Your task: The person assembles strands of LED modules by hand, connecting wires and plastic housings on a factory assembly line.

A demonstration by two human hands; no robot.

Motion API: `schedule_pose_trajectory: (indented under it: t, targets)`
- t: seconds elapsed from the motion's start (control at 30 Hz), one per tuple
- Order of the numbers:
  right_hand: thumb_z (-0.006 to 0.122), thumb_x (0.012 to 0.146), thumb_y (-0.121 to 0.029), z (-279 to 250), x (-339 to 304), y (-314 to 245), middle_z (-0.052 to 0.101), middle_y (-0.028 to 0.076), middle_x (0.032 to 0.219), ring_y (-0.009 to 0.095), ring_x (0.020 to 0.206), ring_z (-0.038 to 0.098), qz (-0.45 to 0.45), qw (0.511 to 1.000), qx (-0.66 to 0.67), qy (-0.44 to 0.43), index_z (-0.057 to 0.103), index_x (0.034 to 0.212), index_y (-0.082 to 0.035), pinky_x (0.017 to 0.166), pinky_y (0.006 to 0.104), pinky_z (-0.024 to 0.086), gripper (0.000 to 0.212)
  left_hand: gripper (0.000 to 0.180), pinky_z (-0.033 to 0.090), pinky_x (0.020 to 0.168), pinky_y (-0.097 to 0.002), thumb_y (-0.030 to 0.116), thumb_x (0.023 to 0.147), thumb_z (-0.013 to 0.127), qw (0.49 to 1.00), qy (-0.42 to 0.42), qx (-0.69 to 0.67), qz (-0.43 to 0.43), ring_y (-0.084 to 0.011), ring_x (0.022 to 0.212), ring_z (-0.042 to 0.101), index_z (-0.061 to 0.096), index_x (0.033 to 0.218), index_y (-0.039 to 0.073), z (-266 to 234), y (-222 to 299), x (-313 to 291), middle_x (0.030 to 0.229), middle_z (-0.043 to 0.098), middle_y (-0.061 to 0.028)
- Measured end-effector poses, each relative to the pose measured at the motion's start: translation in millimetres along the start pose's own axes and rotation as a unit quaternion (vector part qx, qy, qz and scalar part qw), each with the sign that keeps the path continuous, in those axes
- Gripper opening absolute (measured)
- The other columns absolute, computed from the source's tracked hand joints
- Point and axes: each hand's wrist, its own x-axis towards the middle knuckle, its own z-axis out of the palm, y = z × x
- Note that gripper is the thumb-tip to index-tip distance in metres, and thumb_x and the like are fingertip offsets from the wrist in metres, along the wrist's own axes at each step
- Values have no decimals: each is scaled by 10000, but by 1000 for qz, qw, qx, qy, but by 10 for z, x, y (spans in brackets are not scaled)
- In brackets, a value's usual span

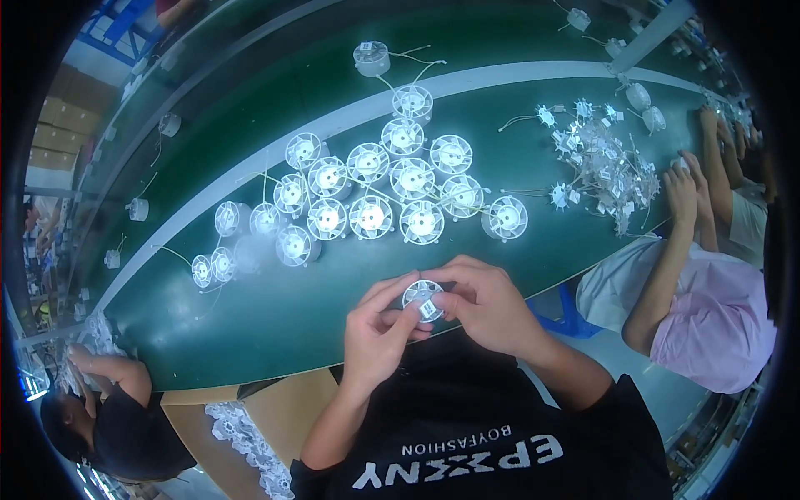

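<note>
Close to my body, just past the near edge of the green table, I hold a small round fan housing (422,292) with spokes and a white printed label. My left hand (375,337) is closed around its left side, thumb on the label's edge. From the right, my right hand (487,304) grips the same housing, its thumb pressing near the label. Beyond my hands, several similar round white fan housings (372,217) with thin wires stand grouped on the green table (250,329). One housing (505,218) lies at that group's right end.
A heap of small wired parts (604,167) lies to the right, near a co-worker's hands (685,187). A pale curved rail (350,117) divides off a green strip carrying more housings. At lower left stands an open cardboard box (196,433) of white parts, beside another person (125,417).
</note>
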Motion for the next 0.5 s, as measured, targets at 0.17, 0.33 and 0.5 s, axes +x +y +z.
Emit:
schedule_pose_trajectory:
  t: [0.17, 0.33, 0.5]
  targets:
    - [620, 897, 100, -6, 56, 36, 623, 85, 1029, 143, 798, 607, 35, 998, 54, -10, 700, 1192, 54, 704, 235, 525, 309, 381, 639, 730, -257, -43, 961, 624, 1000, 13, -19, -3, -233, 818, 728, 598, 1340, -70, 43, -17, -27, 1323, 563, -161]
    - [621, 890, 109, 9, 61, 69, 618, 87, 1031, 149, 813, 605, 31, 997, 68, -4, 704, 1189, 48, 713, 240, 526, 316, 371, 638, 739, -255, -53, 960, 621, 999, 17, -21, -20, -227, 835, 728, 605, 1331, -66, 40, 15, -20, 1347, 559, -163]
    - [619, 892, 107, 36, 38, 60, 615, 85, 1043, 152, 819, 599, 16, 999, 50, 6, 703, 1192, 46, 726, 243, 522, 318, 361, 643, 746, -262, -63, 959, 614, 999, 20, -27, -21, -235, 864, 727, 614, 1320, -65, 43, 35, 2, 1356, 564, -166]
